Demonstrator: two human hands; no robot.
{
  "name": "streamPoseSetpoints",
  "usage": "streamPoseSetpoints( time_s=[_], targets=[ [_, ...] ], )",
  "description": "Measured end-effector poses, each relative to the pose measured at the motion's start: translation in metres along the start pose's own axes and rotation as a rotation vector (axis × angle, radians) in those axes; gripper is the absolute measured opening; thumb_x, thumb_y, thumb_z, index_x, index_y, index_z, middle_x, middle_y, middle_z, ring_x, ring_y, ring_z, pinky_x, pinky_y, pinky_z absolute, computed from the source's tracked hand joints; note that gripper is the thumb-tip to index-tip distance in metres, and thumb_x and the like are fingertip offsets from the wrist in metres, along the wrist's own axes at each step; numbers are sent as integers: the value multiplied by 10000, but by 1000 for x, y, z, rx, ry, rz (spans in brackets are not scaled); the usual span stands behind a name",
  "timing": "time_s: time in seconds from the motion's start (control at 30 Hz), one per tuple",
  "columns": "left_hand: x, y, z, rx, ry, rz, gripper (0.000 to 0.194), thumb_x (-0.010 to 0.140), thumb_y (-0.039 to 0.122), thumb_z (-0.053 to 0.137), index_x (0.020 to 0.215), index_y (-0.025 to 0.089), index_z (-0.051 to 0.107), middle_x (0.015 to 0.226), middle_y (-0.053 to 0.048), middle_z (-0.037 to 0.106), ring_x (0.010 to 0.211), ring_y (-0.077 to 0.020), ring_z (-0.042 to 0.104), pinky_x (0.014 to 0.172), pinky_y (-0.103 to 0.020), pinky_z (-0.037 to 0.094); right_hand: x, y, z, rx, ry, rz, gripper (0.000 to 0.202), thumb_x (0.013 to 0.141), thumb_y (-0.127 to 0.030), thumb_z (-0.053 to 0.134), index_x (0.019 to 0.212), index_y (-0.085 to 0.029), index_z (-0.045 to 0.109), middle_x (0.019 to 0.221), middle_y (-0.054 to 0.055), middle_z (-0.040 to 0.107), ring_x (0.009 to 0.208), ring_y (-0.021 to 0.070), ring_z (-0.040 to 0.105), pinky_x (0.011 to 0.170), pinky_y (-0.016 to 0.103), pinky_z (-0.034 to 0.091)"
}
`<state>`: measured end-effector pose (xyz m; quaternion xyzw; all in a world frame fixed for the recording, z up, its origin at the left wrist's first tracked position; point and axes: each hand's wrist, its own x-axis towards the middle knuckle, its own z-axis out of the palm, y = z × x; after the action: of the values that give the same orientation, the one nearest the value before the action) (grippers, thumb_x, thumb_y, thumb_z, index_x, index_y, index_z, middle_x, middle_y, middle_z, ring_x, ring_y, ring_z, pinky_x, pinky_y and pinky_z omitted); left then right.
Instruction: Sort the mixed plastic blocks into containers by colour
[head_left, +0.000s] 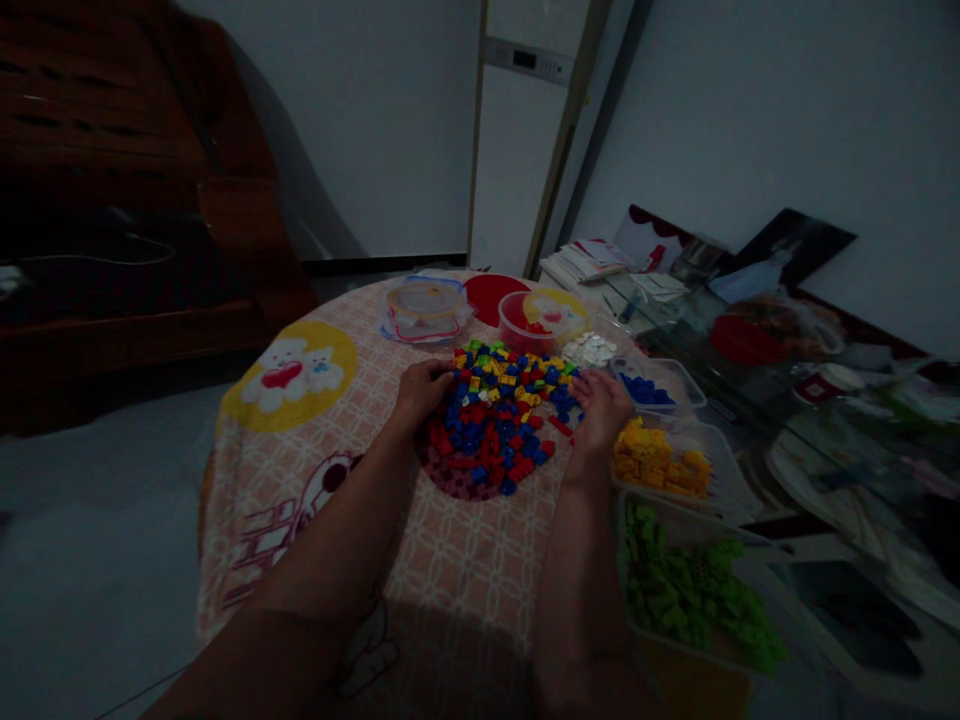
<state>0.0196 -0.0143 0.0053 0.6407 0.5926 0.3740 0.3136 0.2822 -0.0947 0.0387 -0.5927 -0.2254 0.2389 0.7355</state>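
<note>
A mixed pile of red, blue, yellow and green toy building bricks (pixel 499 405) lies on the patterned tablecloth (pixel 450 560). At the pile's left edge is my left hand (pixel 424 390), its fingers bent together against the bricks; whatever they hold is hidden. My right hand (pixel 604 408) rests by the pile's right side with fingers partly apart, close to some blue bricks, and I see nothing held in it. Beside that hand stand clear containers of blue bricks (pixel 646 390), yellow bricks (pixel 660 460) and green bricks (pixel 690 585).
Behind the pile are a round tub (pixel 514 325) with red bricks, white pieces (pixel 590 349), a red lid (pixel 495 297) and stacked clear lids (pixel 425 305). A cluttered glass table (pixel 697 350) adjoins on the right. A wooden bench (pixel 240 230) stands left.
</note>
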Motion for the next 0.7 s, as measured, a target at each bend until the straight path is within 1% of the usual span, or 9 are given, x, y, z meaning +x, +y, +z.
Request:
streamPoseSetpoints(
  time_s=[0.07,0.13,0.23,0.3,0.33,0.43,0.53,0.6,0.7],
  targets=[
    [0,0,0,-10,-5,-10,354,790,266,615,1085,181,791,1039,-67,799,934,-233,728,869,-315,558,-4,-4,2,-151,-79,42,312,794,-307,550,1008,-121,682,841,72,737,690,178,712,661,309,601],
    [0,-1,1,-13,-7,-18,351,791,261,616,1084,182,790,1048,-69,797,930,-233,729,866,-314,559,-8,-11,1,-412,-163,7,306,819,-291,519,977,-117,714,833,80,749,721,197,714,670,305,585],
    [0,-1,0,1,-4,-9,332,791,258,621,1067,196,795,1056,-61,797,937,-232,729,882,-312,553,-12,-24,-4,-884,-271,-175,305,858,-239,514,1007,-131,758,1014,119,775,990,239,713,891,327,546],
    [0,1,-1,16,-7,-1,326,790,257,624,1059,200,798,1054,-57,798,946,-236,728,890,-313,549,-16,-31,-6,-1108,-331,-255,316,885,-199,512,1058,-132,768,1116,141,764,1132,254,677,1007,325,483],
    [0,2,-1,23,-9,1,327,789,256,624,1060,198,799,1054,-59,798,950,-239,727,892,-314,547,-19,-33,-6,-1180,-358,-264,324,898,-185,507,1080,-126,768,1135,154,759,1160,260,669,1027,320,465],
    [-1,4,-2,31,0,-1,334,784,256,624,1058,185,801,1044,-65,799,956,-245,727,894,-313,545,-24,-33,-4,-1306,-411,-232,342,920,-160,487,1116,-98,761,1135,192,753,1159,277,679,1013,309,465],
    [0,4,-2,36,5,3,324,779,259,625,1042,197,804,1036,-55,801,960,-243,725,905,-314,544,-24,-28,-1,-1347,-414,-192,360,914,-145,483,1145,-78,750,1160,216,741,1167,291,679,1012,317,467],
    [0,1,-1,30,4,9,322,780,266,623,1042,211,802,1045,-47,801,960,-237,724,915,-320,543,-21,-27,-1,-1289,-411,-189,382,908,-142,480,1183,-87,739,1201,196,735,1202,280,663,1037,320,459],
    [1,-4,1,-5,0,11,344,783,283,615,1067,209,796,1043,-52,800,941,-230,725,901,-320,550,-15,-32,-3,-1099,-403,-214,440,910,-153,442,1258,-122,711,1268,127,724,1229,237,647,1064,318,456]
  ],
)
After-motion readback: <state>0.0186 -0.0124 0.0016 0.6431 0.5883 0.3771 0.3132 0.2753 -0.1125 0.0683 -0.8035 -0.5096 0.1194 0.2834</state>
